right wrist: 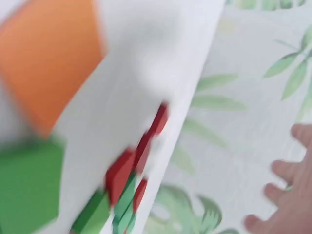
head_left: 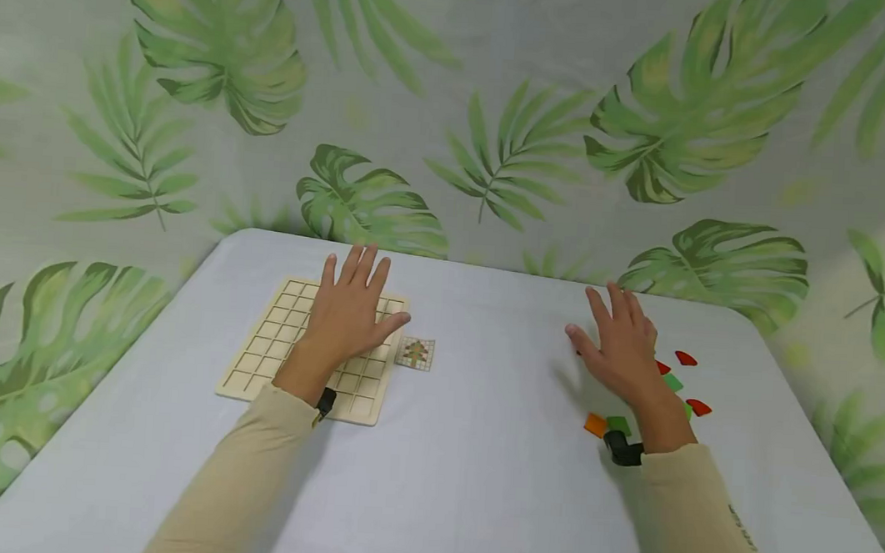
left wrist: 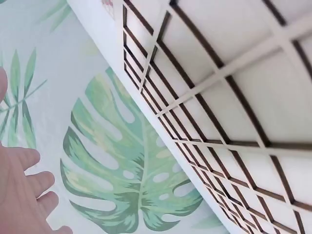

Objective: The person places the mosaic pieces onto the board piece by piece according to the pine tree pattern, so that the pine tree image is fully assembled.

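The white tabletop [head_left: 470, 462] carries all items. The grid board [head_left: 277, 335] lies flat at left, compartments facing up—presumably for access from above. Its long axis appears to run away from the person, the far end leaning slightly right; foreshortening limits certainty.

The left hand [head_left: 346, 313] extends over the board, fingers straight and spread, holding nothing; contact with the board cannot be confirmed. The right hand [head_left: 620, 353] extends near the loose pieces, fingers apart, likewise holding nothing.

The small pattern card [head_left: 415, 353] sits just beside the board's right edge. Its tree points away from the person—likely so the figure reads upright.

At right, partly hidden, lie an orange piece [head_left: 596, 425], green pieces [head_left: 619, 424] and red pieces [head_left: 699, 407], probably grouped for right-side reach.
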### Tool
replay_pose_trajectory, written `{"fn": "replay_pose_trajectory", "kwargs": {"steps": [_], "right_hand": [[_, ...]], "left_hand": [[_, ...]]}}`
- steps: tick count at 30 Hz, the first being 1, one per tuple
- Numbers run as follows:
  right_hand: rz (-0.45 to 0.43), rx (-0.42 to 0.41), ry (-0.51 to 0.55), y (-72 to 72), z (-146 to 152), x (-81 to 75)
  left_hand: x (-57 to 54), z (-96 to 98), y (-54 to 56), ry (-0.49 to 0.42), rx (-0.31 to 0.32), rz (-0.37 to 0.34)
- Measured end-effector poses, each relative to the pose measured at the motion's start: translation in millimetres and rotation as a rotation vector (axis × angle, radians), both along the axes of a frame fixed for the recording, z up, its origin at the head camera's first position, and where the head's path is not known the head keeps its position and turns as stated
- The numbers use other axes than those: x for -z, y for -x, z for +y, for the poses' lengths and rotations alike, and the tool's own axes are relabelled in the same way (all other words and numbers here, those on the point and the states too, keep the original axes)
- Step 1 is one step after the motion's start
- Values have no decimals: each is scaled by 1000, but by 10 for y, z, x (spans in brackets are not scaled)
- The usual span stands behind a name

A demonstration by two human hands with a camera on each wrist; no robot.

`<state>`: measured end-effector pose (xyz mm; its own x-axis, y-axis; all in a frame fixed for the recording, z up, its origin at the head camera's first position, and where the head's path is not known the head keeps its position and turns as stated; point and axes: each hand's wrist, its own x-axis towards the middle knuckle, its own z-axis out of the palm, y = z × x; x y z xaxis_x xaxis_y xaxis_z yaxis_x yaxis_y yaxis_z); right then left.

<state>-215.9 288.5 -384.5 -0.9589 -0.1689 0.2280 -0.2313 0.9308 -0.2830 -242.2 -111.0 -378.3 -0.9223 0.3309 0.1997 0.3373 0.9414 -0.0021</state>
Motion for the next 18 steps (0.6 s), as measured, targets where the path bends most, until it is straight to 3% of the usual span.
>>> {"fn": "replay_pose_trajectory", "kwargs": {"steps": [5,12,18], "right_hand": [[-102,-76,166,-60,-75,-63],[-201,-197,214,-191,-125,-83],[-198,-271,182,-265,-132,19]], "left_hand": [[-10,-213,-120,31,97,30],[-34,-821,-361,24,223,110],[26,-1404,-390,45,146,143]]}}
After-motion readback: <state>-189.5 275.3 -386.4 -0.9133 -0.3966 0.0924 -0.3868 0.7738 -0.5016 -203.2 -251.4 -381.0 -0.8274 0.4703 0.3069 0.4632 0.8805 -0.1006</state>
